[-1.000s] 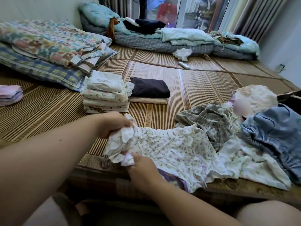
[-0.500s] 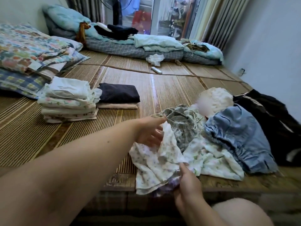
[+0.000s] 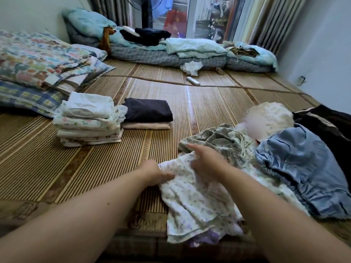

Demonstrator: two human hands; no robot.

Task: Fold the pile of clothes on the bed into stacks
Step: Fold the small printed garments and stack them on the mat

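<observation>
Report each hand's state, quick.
Left hand grips the floral garment at its edge.
Right hand lies on the same garment; grip cannot be told.

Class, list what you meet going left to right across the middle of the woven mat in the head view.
Tall stack of folded white printed clothes → folded dark garment on a folded cream one → crumpled grey-green floral garment → crumpled blue denim garment.
</observation>
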